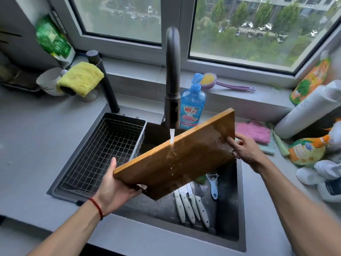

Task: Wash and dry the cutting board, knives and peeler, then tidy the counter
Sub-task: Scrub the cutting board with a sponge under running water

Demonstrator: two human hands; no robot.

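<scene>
Over the sink [241, 228], left hand [118, 189] and right hand [245, 148] grip opposite ends of the stiff, wet cutting board [177, 156], likely slippery, best held by its edges.

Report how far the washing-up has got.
Nothing looks finished. In hand: left hand and right hand hold the cutting board tilted under the running faucet. Left: the knives and peeler lie in the sink; the wire basket holds nothing; drying and tidying remain.
</scene>
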